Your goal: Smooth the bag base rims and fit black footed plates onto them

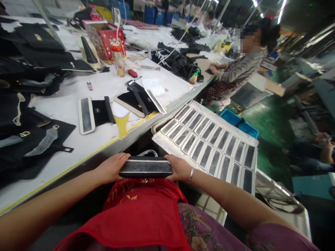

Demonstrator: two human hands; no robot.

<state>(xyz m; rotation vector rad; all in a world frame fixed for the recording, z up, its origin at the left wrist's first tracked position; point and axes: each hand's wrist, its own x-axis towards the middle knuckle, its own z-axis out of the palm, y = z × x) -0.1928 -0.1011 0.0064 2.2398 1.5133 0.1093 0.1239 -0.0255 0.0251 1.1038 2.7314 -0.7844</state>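
Over my lap, both hands grip a stack of flat oblong pieces (146,168) with black faces and pale rims, held edge-on. My left hand (111,168) closes around its left end. My right hand (179,168), with a bracelet at the wrist, closes around its right end. A red cloth (141,209) lies across my lap just below the stack. To the right of my hands, a white board (237,137) carries rows of several similar oblong pieces laid flat.
The white worktable (65,104) bears one oblong piece (86,115), black leather panels (136,99), black bags (31,139), a glass bottle (119,59) and a red box (104,38). A person (243,66) works at the far end. A blue bin (239,123) stands on the green floor.
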